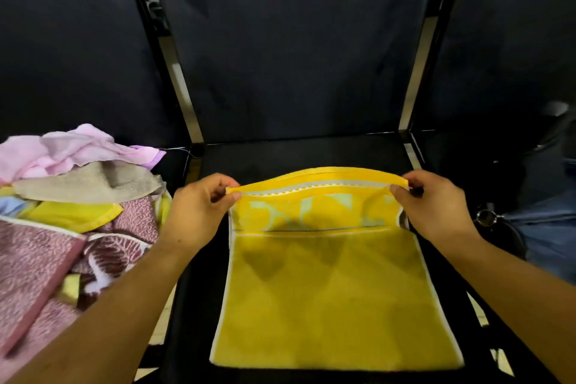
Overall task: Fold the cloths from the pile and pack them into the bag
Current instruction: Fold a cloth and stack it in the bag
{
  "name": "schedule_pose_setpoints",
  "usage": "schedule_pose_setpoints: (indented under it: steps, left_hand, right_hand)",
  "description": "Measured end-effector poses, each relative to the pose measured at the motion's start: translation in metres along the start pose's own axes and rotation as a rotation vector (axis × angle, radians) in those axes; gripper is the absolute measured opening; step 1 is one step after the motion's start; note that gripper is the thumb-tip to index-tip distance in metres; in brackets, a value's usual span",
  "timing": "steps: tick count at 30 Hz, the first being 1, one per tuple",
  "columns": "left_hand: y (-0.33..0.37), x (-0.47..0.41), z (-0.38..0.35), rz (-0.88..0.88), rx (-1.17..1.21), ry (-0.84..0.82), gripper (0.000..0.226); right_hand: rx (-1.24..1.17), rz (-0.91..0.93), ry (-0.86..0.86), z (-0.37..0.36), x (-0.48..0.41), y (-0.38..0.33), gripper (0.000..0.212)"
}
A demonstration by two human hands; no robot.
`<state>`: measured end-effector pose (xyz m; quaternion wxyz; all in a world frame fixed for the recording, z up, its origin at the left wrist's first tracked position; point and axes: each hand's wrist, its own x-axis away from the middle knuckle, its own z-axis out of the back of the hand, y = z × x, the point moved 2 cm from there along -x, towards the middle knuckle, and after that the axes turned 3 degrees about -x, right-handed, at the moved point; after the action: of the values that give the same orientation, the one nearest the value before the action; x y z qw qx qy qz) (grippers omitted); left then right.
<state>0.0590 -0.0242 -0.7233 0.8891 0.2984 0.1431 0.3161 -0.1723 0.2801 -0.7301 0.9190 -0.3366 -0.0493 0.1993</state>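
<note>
Beside the pile of cloths (71, 196) on the left seat, the left hand (196, 212) and right hand (436, 209), forearms reaching forward, each pinch a far corner of the yellow cloth (336, 299), lifting that edge above the middle black seat (280, 153).

you're working in what looks like a public waiting area: a row of black padded seats (290, 40) stands side by side in front of you, joined by shiny metal frame bars (184, 90), and pale floor (160, 326) shows through the gaps beneath them
</note>
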Motion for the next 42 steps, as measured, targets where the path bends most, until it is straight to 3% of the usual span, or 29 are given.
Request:
schedule_pose_setpoints:
  steps: [8, 14, 17, 24, 29, 35, 39, 42]
  left_hand:
    - [0.016, 0.055, 0.047, 0.082, 0.25, 0.025, 0.011]
    - [0.039, 0.054, 0.08, 0.108, 0.468, 0.096, 0.013]
    - [0.055, 0.05, 0.097, 0.075, 0.508, 0.118, 0.016]
    - [0.057, 0.058, 0.108, 0.045, 0.424, 0.066, 0.014]
    - [0.042, 0.076, 0.078, 0.053, 0.241, -0.025, 0.015]
    - [0.013, 0.104, 0.038, 0.123, 0.1, -0.08, 0.018]
    - [0.016, 0.093, 0.037, 0.144, 0.18, -0.106, 0.015]
    - [0.027, 0.062, 0.054, 0.162, 0.254, -0.002, 0.014]
  right_hand:
    - [-0.143, -0.045, -0.057, 0.052, 0.047, 0.0, 0.038]
    - [-0.459, -0.015, -0.115, 0.101, 0.056, -0.036, 0.013]
    - [-0.635, -0.026, -0.101, 0.122, 0.055, -0.055, 0.011]
    - [-0.49, -0.032, -0.113, 0.132, 0.052, -0.061, 0.002]
    - [-0.299, -0.072, -0.115, 0.101, 0.074, -0.035, 0.018]
    - [-0.138, -0.077, -0.195, 0.056, 0.108, -0.005, 0.018]
    - [-0.076, -0.066, -0.203, 0.047, 0.086, -0.005, 0.01]
    - [-0.12, -0.043, -0.122, 0.056, 0.045, -0.026, 0.011]
